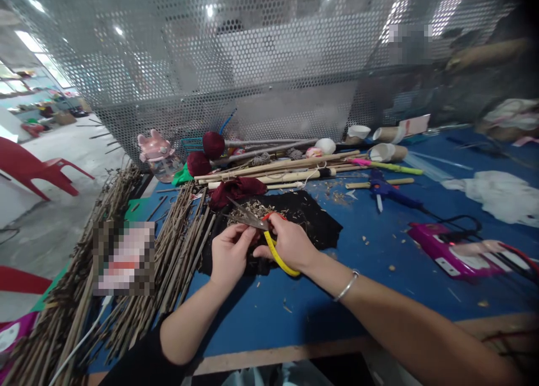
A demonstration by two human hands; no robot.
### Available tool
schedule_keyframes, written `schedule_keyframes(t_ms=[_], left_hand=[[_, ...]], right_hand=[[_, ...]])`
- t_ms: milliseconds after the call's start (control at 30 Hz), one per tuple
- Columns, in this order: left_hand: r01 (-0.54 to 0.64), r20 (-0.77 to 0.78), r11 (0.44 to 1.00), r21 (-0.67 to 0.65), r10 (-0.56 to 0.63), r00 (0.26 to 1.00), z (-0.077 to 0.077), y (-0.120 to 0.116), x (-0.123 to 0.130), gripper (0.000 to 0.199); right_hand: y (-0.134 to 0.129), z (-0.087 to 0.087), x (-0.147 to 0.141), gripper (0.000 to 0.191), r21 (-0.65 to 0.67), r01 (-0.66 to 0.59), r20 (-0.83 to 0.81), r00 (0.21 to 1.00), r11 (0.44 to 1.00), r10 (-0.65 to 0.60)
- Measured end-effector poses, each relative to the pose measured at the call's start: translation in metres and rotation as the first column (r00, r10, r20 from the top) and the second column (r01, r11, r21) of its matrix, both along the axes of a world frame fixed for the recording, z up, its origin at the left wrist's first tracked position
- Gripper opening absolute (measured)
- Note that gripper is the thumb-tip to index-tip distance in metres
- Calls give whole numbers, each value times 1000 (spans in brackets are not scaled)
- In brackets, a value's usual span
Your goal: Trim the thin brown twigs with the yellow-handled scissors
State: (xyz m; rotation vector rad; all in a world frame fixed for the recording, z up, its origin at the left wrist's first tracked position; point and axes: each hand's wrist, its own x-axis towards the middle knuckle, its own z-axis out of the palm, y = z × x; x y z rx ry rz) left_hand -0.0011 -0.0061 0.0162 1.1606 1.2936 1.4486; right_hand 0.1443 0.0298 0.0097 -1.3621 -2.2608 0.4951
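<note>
My right hand (290, 241) is closed around scissors (252, 219) with orange and yellow handles; their blades point left above my left hand. The fingers of my left hand (231, 251) are pinched together close below the blades, and whatever lies between them is too small to make out. Under both hands a black cloth (322, 220) is spread on the blue table, with wood shavings (256, 207) heaped on it. A dark red cloth (238, 191) lies just behind the blades.
Bundles of thin sticks (168, 257) lie at the left, beside a red chair (37, 167). Behind are long wooden rods (278, 164) and a perforated metal screen (252, 66). A blue glue gun (391, 192) and a purple power strip (446, 254) are at the right.
</note>
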Motion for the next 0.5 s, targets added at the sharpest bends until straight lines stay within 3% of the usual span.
schedule_keyframes(t_ms=[500], left_hand=[[-39,3,999,9,39,999,-5,2,-1,23]], right_hand=[[6,0,3,48,-11,52,51,997,999,-52]])
